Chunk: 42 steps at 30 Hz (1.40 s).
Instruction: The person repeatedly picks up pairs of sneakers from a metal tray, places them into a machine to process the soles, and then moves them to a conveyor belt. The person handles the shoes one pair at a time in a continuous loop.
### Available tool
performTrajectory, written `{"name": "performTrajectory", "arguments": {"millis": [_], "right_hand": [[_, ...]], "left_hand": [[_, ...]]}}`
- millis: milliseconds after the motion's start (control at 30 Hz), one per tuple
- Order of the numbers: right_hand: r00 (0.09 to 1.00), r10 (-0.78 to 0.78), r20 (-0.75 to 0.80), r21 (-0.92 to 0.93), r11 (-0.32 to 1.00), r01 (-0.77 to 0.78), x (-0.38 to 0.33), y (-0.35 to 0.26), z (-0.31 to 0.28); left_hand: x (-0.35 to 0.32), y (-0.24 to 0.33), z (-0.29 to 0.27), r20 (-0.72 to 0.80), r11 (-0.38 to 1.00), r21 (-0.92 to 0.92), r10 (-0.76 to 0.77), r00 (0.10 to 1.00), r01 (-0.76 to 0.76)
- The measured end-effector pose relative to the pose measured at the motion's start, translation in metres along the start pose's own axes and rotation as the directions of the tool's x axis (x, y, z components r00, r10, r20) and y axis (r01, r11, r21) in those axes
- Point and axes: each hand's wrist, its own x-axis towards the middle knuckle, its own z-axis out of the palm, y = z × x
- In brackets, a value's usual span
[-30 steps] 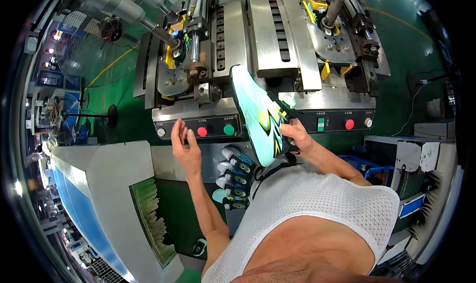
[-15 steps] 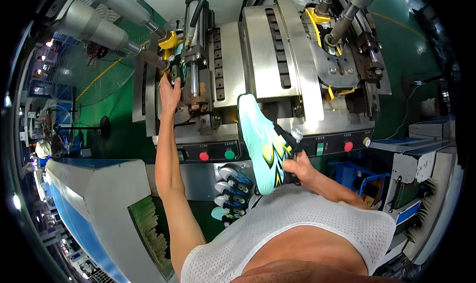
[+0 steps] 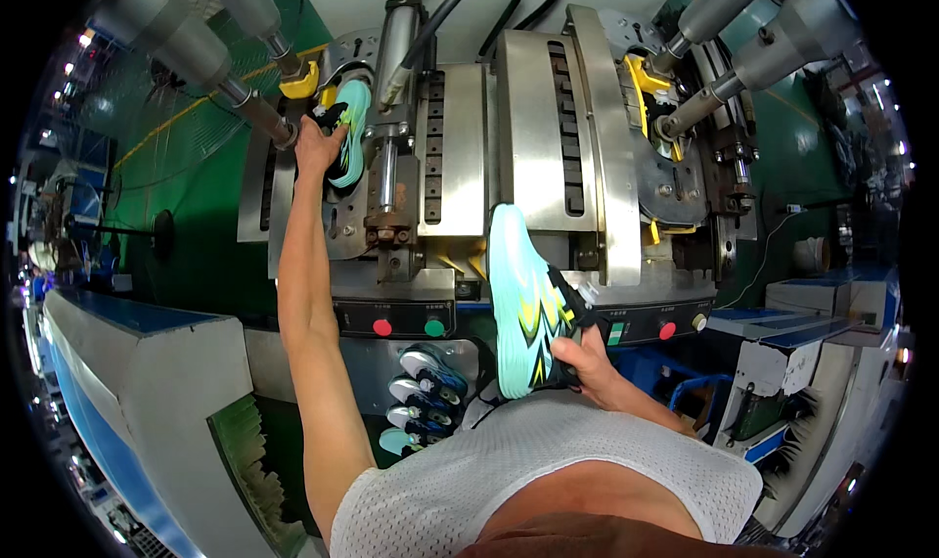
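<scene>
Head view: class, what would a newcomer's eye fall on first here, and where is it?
Most likely the turquoise-soled sneaker near the centre, sole toward the camera, in the right hand. Next comes a second turquoise-soled sneaker at upper left, in the steel machine, with the left hand gripping it. The red push-button also stands out on the black panel below that station.
</scene>
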Motion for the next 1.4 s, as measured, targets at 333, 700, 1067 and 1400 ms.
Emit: {"name": "performTrajectory", "arguments": {"millis": [333, 700, 1067, 1400], "right_hand": [[0.994, -0.079, 0.079, -0.163, 0.982, 0.091, 0.108, 0.002, 0.096], [0.841, -0.422, -0.338, -0.878, 0.464, -0.119, 0.498, 0.081, 0.164], [0.997, -0.044, -0.068, -0.989, 0.133, -0.062, 0.58, 0.095, 0.12], [0.669, -0.159, 0.726, -0.673, 0.034, 0.739, 0.195, 0.103, 0.141]], "left_hand": [[-0.21, 0.024, -0.17, -0.272, 0.84, -0.541, -0.116, 0.955, -0.052], [-0.575, -0.103, -0.167, -0.176, 0.655, -0.525, -0.709, 0.683, 0.544], [-0.818, -0.116, -0.012, -0.331, 0.298, -0.604, -0.938, 0.108, 0.739], [-0.836, -0.107, 0.082, -0.282, 0.196, -0.694, -0.959, -0.01, 0.693]]}}
